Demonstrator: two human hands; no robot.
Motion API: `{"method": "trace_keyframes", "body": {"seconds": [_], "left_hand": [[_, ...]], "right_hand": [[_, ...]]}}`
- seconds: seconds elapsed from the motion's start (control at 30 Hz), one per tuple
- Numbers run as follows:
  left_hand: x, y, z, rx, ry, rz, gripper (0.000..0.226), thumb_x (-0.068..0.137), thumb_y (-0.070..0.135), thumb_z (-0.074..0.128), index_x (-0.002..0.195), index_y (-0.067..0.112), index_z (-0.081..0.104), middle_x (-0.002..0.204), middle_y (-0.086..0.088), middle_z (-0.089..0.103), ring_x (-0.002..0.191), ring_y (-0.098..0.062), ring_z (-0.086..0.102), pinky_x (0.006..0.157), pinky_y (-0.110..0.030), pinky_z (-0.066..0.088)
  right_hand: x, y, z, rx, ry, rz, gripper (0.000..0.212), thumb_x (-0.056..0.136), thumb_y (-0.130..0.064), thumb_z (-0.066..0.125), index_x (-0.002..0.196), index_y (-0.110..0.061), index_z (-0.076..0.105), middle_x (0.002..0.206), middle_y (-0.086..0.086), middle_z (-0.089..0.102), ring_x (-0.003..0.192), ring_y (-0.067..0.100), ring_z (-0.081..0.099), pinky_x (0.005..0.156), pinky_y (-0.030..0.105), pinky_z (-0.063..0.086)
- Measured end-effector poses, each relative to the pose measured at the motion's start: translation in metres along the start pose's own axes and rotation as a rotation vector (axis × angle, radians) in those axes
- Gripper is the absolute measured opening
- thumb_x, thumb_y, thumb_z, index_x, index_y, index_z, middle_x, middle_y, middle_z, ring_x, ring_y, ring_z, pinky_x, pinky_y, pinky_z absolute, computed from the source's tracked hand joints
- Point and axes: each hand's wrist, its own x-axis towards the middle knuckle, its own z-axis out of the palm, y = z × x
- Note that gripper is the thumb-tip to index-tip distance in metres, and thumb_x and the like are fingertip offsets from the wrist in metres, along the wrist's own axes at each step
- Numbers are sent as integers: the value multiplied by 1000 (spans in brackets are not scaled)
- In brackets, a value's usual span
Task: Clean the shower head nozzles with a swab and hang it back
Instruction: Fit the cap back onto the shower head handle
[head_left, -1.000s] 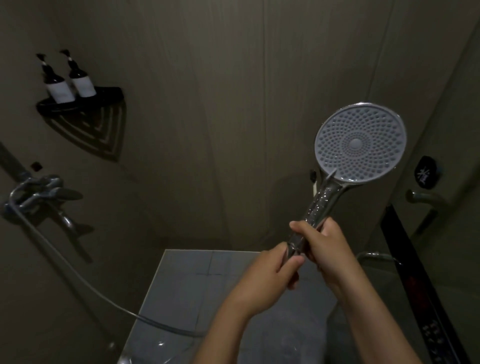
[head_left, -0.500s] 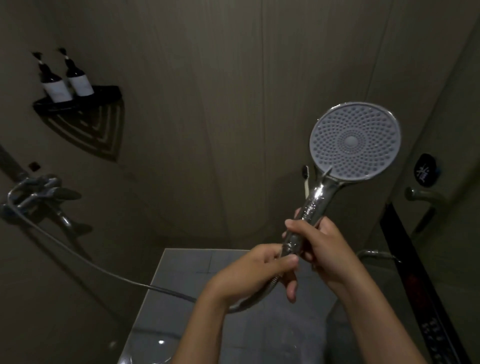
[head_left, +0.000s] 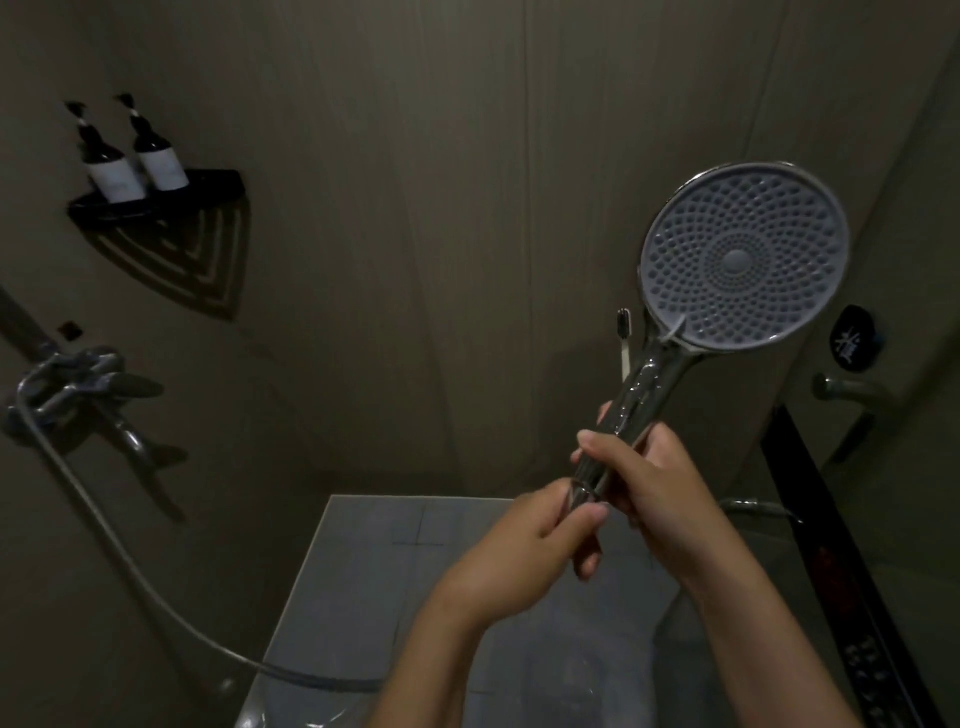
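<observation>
1. Low on the chrome handle (head_left: 631, 415), our right hand (head_left: 657, 491) is wrapped around the stem, holding the shower head (head_left: 744, 260) up with its nozzle face turned toward us.
2. Just under it, our left hand (head_left: 524, 551) pinches the very bottom of the handle, thumb and fingers closed on the joint where the hose (head_left: 104, 519) should meet it. Half a second ago this hand sat a little lower and further left; it has now slid up to meet the right.
3. Over the last second the head has drifted slightly to the right and tipped, so the disc reads as more of an oval, though the nozzles are plainly in sight.
4. The hose, which looped up toward our hands a moment ago, now lies lower, running from the tap (head_left: 67, 384) on the left wall along the floor edge to below our left forearm.
5. We see no swab in either hand. A thin pale stick with a dark tip (head_left: 625, 338) shows just left of the neck; we cannot tell what it is.
6. We judge that we are only steadying and aiming the head, so the cleaning has not begun and hanging it back is far off.
7. Two bottles (head_left: 132, 156) stand on the corner shelf (head_left: 156, 200), well apart from all this.
</observation>
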Motion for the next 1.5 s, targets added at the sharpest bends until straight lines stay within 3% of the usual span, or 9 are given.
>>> {"method": "trace_keyframes", "body": {"seconds": [0.13, 0.3, 0.37, 0.53, 0.67, 0.77, 0.9, 1.07, 1.5], "left_hand": [[0, -1, 6, 448, 179, -6, 26, 95, 45, 39, 88, 21, 47, 79, -2, 68, 79, -22, 63, 74, -42, 48], [4, -5, 13, 807, 257, -36, 33, 97, 47, 34, 99, 15, 45, 96, -11, 67, 92, -34, 60, 64, -38, 33], [1, -5, 11, 666, 231, -19, 31, 97, 44, 38, 97, 14, 46, 90, -9, 68, 87, -30, 62, 68, -39, 42], [-4, -7, -6, -302, -118, -37, 18, 96, 19, 43, 84, 14, 55, 62, 3, 61, 61, -10, 58, 69, -21, 49], [-11, -6, -16, -473, -301, -42, 27, 96, 23, 34, 89, 9, 56, 65, -1, 67, 67, -15, 64, 79, -23, 48], [-14, -9, -17, -549, -366, -1, 32, 96, 28, 33, 98, 6, 56, 72, -6, 69, 74, -20, 65, 91, -33, 44], [-14, -10, -12, -546, -326, 0, 22, 97, 26, 37, 86, 12, 51, 58, 2, 62, 62, -17, 64, 83, -40, 45], [-13, -4, -1, -393, -136, -41, 23, 92, 31, 42, 75, 16, 40, 46, 8, 49, 49, -10, 55, 62, -26, 44], [-9, 4, 7, 287, 102, -70, 28, 96, 39, 42, 72, 26, 42, 65, 1, 68, 69, -7, 62, 78, -36, 47]], "right_hand": [[4, 7, 1, -121, 89, -43, 22, 80, -18, 70, 95, -9, 55, 85, 12, 67, 79, 22, 67, 71, 36, 54], [5, 13, 5, -147, 156, -44, 25, 79, -20, 72, 92, -6, 56, 87, 17, 66, 75, 23, 65, 65, 33, 50], [5, 13, 3, -162, 137, -38, 30, 78, -22, 73, 95, -3, 57, 87, 17, 67, 74, 24, 66, 63, 33, 49], [-1, 11, 4, -96, 27, -27, 21, 79, -15, 72, 92, -10, 57, 76, 7, 64, 76, 21, 65, 62, 32, 48], [-8, 4, 10, 48, -100, -12, 16, 83, 0, 63, 90, -12, 54, 64, 1, 59, 58, 8, 62, 45, 17, 44], [-10, 3, 11, 83, -145, -23, 22, 79, 1, 67, 89, -13, 53, 58, -3, 59, 57, 7, 62, 43, 17, 45], [-6, 7, 12, 84, -84, -38, 20, 82, 2, 64, 89, -14, 54, 58, -3, 59, 57, 9, 61, 45, 19, 46], [-2, 9, 12, 17, 19, -66, 20, 73, -14, 72, 82, -14, 55, 63, 0, 61, 67, 17, 59, 60, 31, 46], [6, 16, 5, -120, 137, -38, 18, 78, -15, 70, 88, -10, 56, 73, 4, 58, 69, 17, 57, 64, 34, 46]]}}
